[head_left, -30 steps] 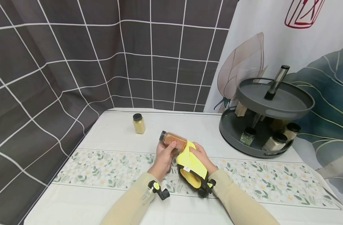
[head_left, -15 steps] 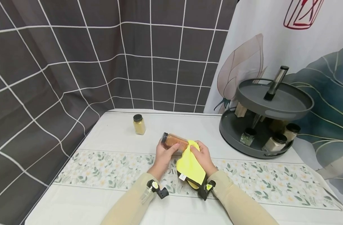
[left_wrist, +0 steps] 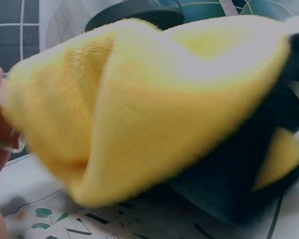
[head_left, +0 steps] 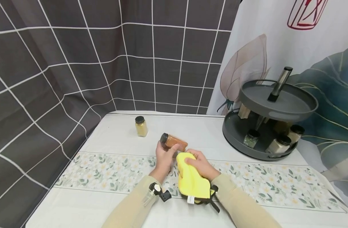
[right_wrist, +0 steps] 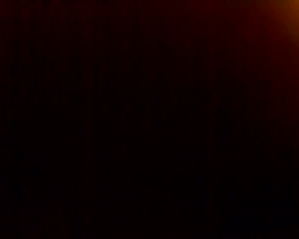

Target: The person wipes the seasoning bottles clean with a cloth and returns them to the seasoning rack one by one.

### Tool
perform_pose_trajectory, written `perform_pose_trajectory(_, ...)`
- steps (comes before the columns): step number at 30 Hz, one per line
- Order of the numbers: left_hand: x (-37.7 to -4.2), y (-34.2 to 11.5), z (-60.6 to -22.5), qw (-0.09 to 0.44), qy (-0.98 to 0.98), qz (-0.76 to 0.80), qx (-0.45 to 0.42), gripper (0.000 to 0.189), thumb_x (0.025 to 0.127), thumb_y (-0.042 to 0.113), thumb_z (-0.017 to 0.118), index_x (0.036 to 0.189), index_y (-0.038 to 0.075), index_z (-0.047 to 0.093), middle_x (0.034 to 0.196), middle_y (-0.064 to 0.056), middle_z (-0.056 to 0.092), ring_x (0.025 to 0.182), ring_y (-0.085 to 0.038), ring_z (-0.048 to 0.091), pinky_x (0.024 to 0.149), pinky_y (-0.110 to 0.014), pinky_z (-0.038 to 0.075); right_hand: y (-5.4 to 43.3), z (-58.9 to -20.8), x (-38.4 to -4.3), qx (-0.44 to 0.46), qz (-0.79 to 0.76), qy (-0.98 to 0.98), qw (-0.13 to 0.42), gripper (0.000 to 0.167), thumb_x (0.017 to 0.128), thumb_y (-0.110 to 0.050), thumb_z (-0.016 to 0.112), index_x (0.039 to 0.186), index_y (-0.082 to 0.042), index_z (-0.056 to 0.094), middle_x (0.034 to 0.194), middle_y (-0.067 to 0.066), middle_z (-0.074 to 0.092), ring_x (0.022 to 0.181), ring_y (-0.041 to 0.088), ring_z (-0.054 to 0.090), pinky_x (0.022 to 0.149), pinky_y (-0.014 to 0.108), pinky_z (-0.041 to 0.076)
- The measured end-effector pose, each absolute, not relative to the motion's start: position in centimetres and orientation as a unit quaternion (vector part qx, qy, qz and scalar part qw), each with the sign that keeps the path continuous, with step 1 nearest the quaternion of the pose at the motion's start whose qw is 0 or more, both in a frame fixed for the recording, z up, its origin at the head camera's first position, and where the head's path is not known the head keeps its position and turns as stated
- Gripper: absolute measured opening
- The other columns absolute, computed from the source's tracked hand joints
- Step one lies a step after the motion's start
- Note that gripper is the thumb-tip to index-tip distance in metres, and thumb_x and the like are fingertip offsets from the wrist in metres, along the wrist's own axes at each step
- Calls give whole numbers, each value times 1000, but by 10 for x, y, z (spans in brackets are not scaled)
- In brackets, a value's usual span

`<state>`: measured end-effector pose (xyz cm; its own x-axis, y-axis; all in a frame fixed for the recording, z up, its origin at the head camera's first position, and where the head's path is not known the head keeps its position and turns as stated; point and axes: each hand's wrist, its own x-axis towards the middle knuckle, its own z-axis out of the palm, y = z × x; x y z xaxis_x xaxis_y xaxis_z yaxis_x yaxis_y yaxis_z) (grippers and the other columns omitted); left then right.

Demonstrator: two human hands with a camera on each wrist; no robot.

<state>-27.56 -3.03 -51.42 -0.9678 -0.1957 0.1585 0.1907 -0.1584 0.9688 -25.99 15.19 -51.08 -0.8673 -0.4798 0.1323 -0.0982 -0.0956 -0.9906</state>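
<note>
My left hand (head_left: 163, 160) grips a spice jar (head_left: 175, 142) of reddish-brown powder, tilted on its side with the black cap to the left. The right hand (head_left: 201, 165) pinches a yellow cleaning cloth (head_left: 193, 180) with a dark edge and a white tag. Its upper end lies just below the jar's base, and the rest hangs toward me. In the left wrist view the cloth (left_wrist: 139, 109) fills most of the picture, with a bit of the jar (left_wrist: 2, 129) at the left edge. The right wrist view is almost wholly dark.
A jar of pale yellow powder (head_left: 141, 127) with a black cap stands at the back left of the table. To the right is a two-tier grey turntable rack (head_left: 279, 109); several jars stand on its lower tier. A floral strip (head_left: 105, 171) crosses the white tablecloth.
The cloth has come away from the jar's base and dropped a little toward me, its folds turned. The right hand has moved slightly down; the left still holds the jar.
</note>
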Motion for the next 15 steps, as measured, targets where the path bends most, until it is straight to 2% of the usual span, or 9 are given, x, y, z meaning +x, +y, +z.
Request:
perform_pose_trajectory(4, -278, -33, -516, 159, -618, -769, 31, 53, 89, 17, 77, 133, 8, 50, 125, -8, 63, 117, -22, 63, 103, -28, 50, 170, -499, -270, -128, -709, 692, 31, 2, 97, -3, 54, 98, -1, 56, 80, 4, 65, 64, 13, 65, 58, 24, 57)
perform_pose_trajectory(7, -276, -35, -512, 188, -626, -756, 40, 47, 88, 11, 77, 127, 4, 53, 111, -4, 63, 98, -17, 64, 87, -23, 55, 185, -484, -279, -76, -617, 783, -15, 12, 98, -8, 58, 106, 0, 56, 86, 9, 63, 65, 16, 62, 61, 26, 55)
perform_pose_trajectory(9, -274, -36, -512, 209, -643, -736, 32, 45, 85, 10, 80, 123, 2, 56, 102, -2, 63, 85, -14, 59, 74, -20, 52, 191, -476, -284, -72, -535, 841, -20, 20, 97, -13, 61, 112, -1, 56, 93, 13, 62, 69, 19, 60, 63, 29, 53)
perform_pose_trajectory(11, -272, -36, -511, 225, -670, -707, 20, 44, 82, 11, 82, 118, 3, 57, 95, -1, 59, 78, -13, 54, 67, -20, 47, 191, -471, -287, -78, -467, 880, -13, 24, 97, -17, 62, 116, -5, 55, 97, 15, 62, 71, 22, 59, 64, 32, 52)
perform_pose_trajectory(15, -273, -34, -517, 256, -707, -659, -14, 46, 79, 14, 84, 111, 4, 53, 98, -4, 56, 82, -15, 52, 69, -22, 46, 174, -478, -293, -100, -419, 902, 10, 23, 95, -18, 64, 114, -9, 53, 94, 12, 62, 72, 21, 59, 64, 33, 52)
